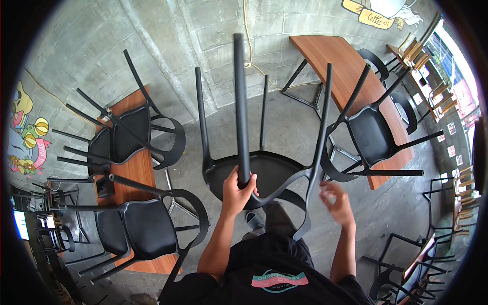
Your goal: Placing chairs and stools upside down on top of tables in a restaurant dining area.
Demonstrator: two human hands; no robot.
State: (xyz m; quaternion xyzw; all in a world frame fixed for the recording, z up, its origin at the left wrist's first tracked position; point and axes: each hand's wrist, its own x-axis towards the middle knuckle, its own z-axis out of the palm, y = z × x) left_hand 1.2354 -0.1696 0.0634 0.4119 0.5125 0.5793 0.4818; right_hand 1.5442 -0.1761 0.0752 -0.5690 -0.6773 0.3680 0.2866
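A black plastic armchair (pixel 274 171) is turned legs-up in front of my body, its underside facing me. My left hand (pixel 238 190) grips its nearest leg close to where the leg meets the frame. The chair's curved backrest and arm loop (pixel 303 221) hangs low near my legs. To the right of that frame my right hand (pixel 335 202) is raised, slightly blurred, with its fingers apart and nothing in it. A small gap appears between it and the chair leg.
At right, an upturned black chair (pixel 371 137) rests on a wooden table (pixel 328 57). Upturned chairs (pixel 148 228) also sit on the left wooden table (pixel 131 183). A concrete block wall (pixel 171 49) with a yellow cable (pixel 248 34) stands ahead. More stacked furniture (pixel 423 274) is at lower right.
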